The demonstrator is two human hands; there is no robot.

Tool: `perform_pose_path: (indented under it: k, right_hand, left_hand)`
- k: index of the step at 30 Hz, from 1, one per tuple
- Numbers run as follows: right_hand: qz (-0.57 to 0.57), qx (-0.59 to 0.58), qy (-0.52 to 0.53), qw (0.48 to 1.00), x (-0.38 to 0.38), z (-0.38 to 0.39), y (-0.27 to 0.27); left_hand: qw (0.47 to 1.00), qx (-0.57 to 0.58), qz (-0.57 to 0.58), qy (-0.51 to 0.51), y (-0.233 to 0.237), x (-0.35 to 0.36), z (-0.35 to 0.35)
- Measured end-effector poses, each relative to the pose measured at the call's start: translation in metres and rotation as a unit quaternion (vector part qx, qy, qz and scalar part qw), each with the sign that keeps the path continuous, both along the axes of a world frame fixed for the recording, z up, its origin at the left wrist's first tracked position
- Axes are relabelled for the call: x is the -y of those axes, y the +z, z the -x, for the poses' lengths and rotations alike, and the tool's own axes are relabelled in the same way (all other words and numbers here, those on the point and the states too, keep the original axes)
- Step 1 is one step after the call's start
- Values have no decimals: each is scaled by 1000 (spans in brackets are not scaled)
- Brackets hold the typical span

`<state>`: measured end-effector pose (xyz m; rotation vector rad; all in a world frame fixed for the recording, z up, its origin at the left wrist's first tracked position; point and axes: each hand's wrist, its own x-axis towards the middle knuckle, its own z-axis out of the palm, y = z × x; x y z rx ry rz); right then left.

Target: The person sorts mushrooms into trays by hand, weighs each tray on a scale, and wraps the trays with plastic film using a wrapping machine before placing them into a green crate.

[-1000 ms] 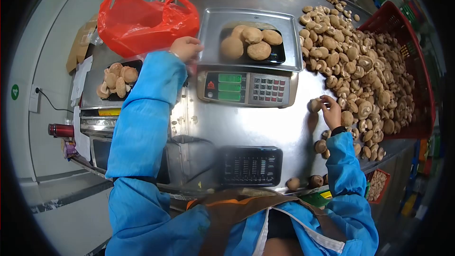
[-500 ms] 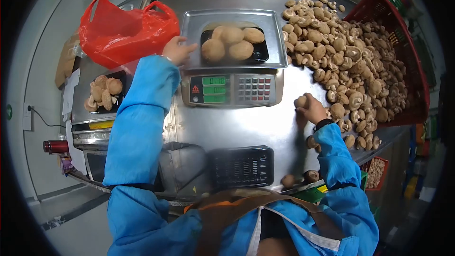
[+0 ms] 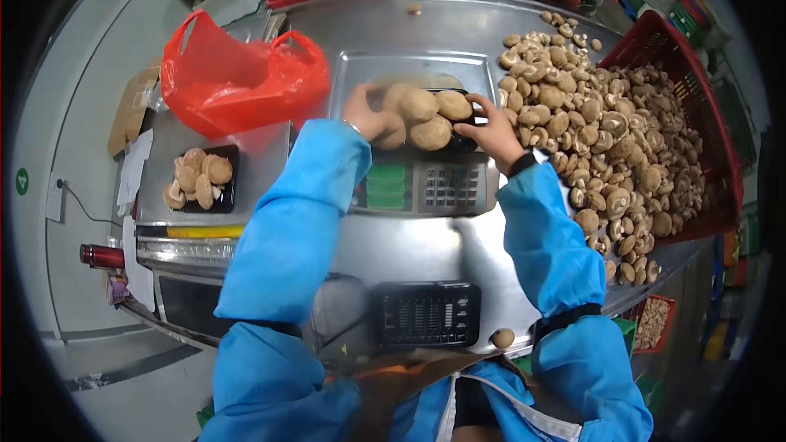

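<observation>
Your left hand (image 3: pixel 366 119) and right hand (image 3: pixel 492 128) flanked the black tray (image 3: pixel 463 145) of mushrooms (image 3: pixel 431 133) on the scale (image 3: pixel 446 188); fingers curled on its ends; its long axis ran hand to hand, both equally near.

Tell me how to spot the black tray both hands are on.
Find the steel table and, at its middle, the scale with green digits. The black tray sits on it, between the left hand and right hand. The empty tray nearest the person and the filled tray far left lie untouched; only this one is on the scale.
</observation>
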<state>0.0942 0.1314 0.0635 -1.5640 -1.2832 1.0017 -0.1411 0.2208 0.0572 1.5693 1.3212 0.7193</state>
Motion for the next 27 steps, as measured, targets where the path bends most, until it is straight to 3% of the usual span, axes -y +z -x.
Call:
perform_pose_path:
  k: [1,3,5,9,11,12,13,14,15,16,17,18,19,21,23,27]
  right_hand:
    - [18,-47,18,999,22,6,12]
    - [47,-100,40,993,67,12,23]
    - [56,-56,50,996,110,12,2]
    - [136,-46,33,989,183,23,-61]
    - [141,-30,41,989,205,28,-87]
    - [121,47,18,991,213,28,-93]
    - [121,46,13,992,218,33,-77]
    - [17,182,0,983,223,37,-59]
    - [-85,311,-15,946,230,43,-41]
    - [-129,294,38,946,236,47,-31]
    - [-97,302,106,942,243,53,-26]
    - [-88,356,135,921,249,61,-24]
    - [-78,409,163,894,253,69,-22]
    - [-73,436,116,889,263,82,-48]
    - [-119,439,124,882,271,81,-46]
    - [-152,454,138,867,293,87,-51]
  left_hand:
    - [999,-49,-23,6,5,17,5]
    - [998,-28,-47,-9,20,69,16]
    - [990,-116,-73,-15,20,121,21]
    - [994,-101,13,-40,-49,179,32]
    - [987,-150,26,-54,-72,200,37]
    - [986,-151,26,-59,-73,211,34]
    - [966,-228,-121,4,-73,221,29]
    - [915,-297,-264,67,-73,231,26]
    - [915,-297,-265,60,-57,240,25]
    - [922,-305,-234,-54,-26,248,23]
    - [914,-310,-200,-166,-8,256,21]
    - [910,-285,-230,-196,-13,265,21]
    - [908,-284,-235,-201,-22,273,23]
    - [861,-395,-213,-241,-38,284,21]
    - [858,-409,-196,-243,-27,296,20]
    - [850,-395,-266,-225,-40,324,26]
